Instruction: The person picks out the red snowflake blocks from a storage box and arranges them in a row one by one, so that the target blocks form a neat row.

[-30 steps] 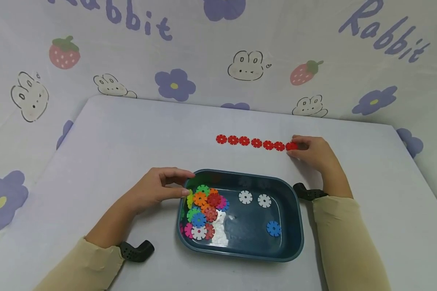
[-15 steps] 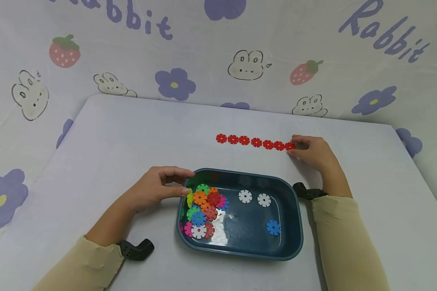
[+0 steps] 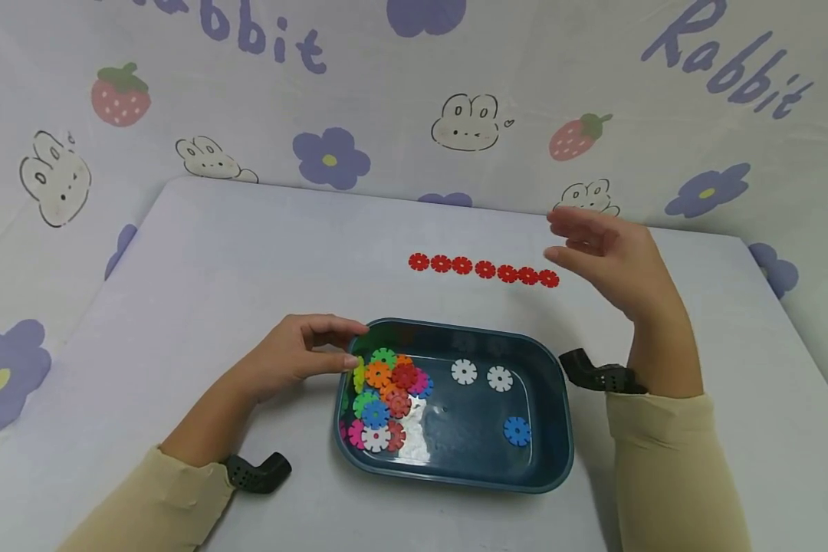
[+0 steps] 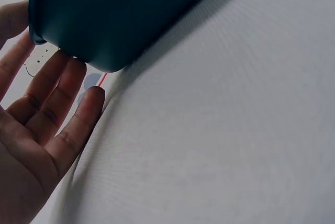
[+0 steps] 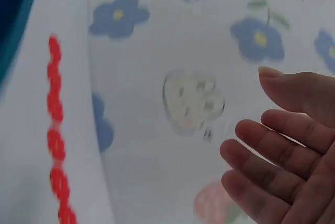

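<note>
My left hand (image 3: 303, 353) rests at the left end of a dark teal tray (image 3: 455, 481), thumb and index fingertips touching its rim. In the left wrist view its relaxed fingers spread beside the tray's outer wall (image 4: 110, 25), and where the thumb tip lies is hidden by the wall. My right hand (image 3: 614, 257) is raised above the table, fingers apart and holding nothing. To its left a row of several red notched plastic discs (image 3: 485, 269) lies flat on the white table, edge to edge. The right wrist view shows the empty palm (image 5: 282, 161) and the row blurred.
Mixed-colour notched discs (image 3: 376, 415) are heaped in the tray's left end. Two white discs (image 3: 464, 372) and a blue disc (image 3: 517, 432) lie in its right half. A patterned cloth (image 3: 386, 100) hangs behind the table (image 3: 262, 238).
My right hand has let go of the rightmost red disc and lifted up and to the right. That disc first slid slightly left against the row. The left hand has stayed at the tray.
</note>
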